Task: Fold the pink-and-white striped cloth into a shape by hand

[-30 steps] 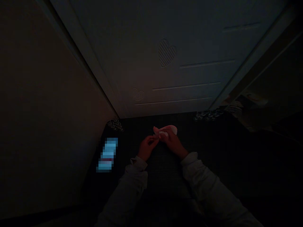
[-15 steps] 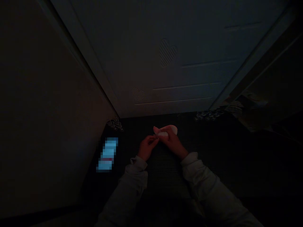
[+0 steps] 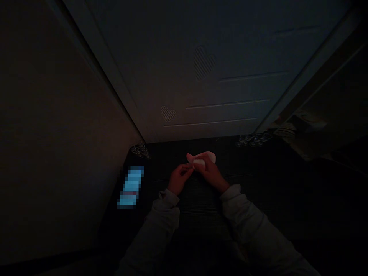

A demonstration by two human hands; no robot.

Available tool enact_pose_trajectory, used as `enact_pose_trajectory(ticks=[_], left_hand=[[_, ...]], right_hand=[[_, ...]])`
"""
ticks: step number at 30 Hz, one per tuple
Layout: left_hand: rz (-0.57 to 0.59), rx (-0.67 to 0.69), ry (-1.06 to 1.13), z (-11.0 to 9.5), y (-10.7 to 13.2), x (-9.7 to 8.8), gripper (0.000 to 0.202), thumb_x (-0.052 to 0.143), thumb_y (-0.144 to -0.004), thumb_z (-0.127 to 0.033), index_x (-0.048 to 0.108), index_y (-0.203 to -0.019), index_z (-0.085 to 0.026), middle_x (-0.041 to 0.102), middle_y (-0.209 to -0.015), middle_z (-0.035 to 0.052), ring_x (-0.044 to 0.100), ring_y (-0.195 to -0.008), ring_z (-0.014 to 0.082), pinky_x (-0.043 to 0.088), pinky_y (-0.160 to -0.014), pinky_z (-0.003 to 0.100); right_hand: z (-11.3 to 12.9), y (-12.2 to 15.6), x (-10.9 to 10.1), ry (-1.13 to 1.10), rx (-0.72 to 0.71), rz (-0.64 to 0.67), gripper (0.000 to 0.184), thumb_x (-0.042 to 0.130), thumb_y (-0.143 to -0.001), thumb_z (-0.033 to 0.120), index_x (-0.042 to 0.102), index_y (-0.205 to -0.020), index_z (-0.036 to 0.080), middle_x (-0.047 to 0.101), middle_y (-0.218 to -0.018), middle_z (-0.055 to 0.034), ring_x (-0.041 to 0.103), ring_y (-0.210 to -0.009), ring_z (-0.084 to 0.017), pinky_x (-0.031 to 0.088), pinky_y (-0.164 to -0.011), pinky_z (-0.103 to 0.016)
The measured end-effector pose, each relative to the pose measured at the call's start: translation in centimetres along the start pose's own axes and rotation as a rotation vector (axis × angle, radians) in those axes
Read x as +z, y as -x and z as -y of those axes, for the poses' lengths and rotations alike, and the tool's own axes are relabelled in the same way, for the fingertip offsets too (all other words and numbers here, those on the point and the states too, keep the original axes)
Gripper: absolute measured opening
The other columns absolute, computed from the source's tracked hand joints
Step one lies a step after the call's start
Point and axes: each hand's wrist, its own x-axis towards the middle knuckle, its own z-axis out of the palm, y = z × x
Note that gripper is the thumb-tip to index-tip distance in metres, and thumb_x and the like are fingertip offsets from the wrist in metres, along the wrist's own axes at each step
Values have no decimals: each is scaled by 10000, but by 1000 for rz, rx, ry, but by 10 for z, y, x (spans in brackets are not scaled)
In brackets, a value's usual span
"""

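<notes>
A small pale, pinkish-white object point(image 3: 212, 156) lies low over the dark tabletop point(image 3: 198, 214); it has a rounded right end and a narrow tip on the left. Its kind is hard to make out in the dim light. My right hand point(image 3: 211, 172) is wrapped over its middle, with a whitish part point(image 3: 199, 164) showing between thumb and fingers. Just left of it, my left hand point(image 3: 178, 179) has its fingertips pinched together at the object's left side. Whatever is between those fingertips is too small and dark to name.
A phone-like lit screen point(image 3: 130, 188), blurred into blocks, lies on the left of the table. Clusters of shiny round things sit at the back left point(image 3: 140, 150) and back right point(image 3: 253, 139). Behind stands a pale panel point(image 3: 235, 92) with heart reliefs, and a wall point(image 3: 57, 153) rises at left.
Both hands keep nearly the same place and grip. The whitish part between my right thumb and fingers has shifted very slightly.
</notes>
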Motion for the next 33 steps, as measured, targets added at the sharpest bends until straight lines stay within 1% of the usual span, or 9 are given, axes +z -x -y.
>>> enact_pose_trajectory(ticks=[2,4,13,15,17,21,23,29,33], left_hand=[[0,-2,16,-1,0,0,220,608,-671,-334,567,-797,-158,627,-766,29,559,-702,132,420,-642,257],[-4,-1,18,-1,0,0,231,609,-668,-340,571,-803,-158,628,-765,29,559,-695,131,420,-633,255],[6,38,-25,7,-2,-1,236,644,-640,-292,577,-829,-169,615,-761,12,557,-720,133,422,-696,272],[13,37,-22,6,-2,-2,229,629,-657,-299,576,-836,-168,618,-776,16,557,-728,133,420,-702,274],[17,24,-15,4,-1,-2,223,612,-674,-314,573,-836,-165,623,-789,23,560,-727,134,420,-695,274],[0,6,-1,1,-1,-2,216,613,-670,-324,570,-804,-161,625,-782,28,562,-728,139,422,-678,271],[1,11,6,3,-2,-1,222,623,-660,-322,569,-804,-163,623,-774,24,561,-728,139,422,-678,271],[49,43,-24,9,-3,-2,234,651,-635,-294,567,-811,-164,608,-757,9,556,-725,133,418,-695,268],[27,10,1,6,-2,-1,268,629,-657,-318,545,-861,-166,608,-753,7,555,-703,123,413,-671,256]], right_hand=[[0,0,0,10,-15,-3,248,520,-760,328,527,-973,202,538,-983,-54,486,-954,-200,380,-850,-364],[0,0,0,12,-25,-3,249,521,-758,324,530,-976,204,542,-981,-53,484,-957,-199,376,-853,-365],[-1,1,-1,-33,6,7,259,352,-853,319,515,-1012,195,547,-995,-64,494,-959,-191,382,-846,-356],[-1,1,-1,-36,24,6,256,365,-847,324,512,-1014,197,545,-999,-63,497,-957,-190,385,-843,-354],[0,1,-1,-30,27,6,248,422,-821,333,511,-1009,198,540,-1000,-60,496,-953,-191,389,-836,-351],[1,0,-1,-15,-16,-4,251,525,-757,334,527,-971,202,540,-976,-49,490,-947,-194,386,-835,-345],[1,0,-1,-27,-24,2,248,513,-766,334,526,-974,199,545,-971,-49,496,-935,-190,388,-829,-340],[1,1,-2,-30,3,9,258,377,-842,325,519,-1007,185,544,-988,-66,495,-942,-190,379,-838,-354],[0,1,-1,-13,-16,5,248,447,-810,326,516,-1004,188,536,-990,-64,485,-950,-190,378,-847,-358]])
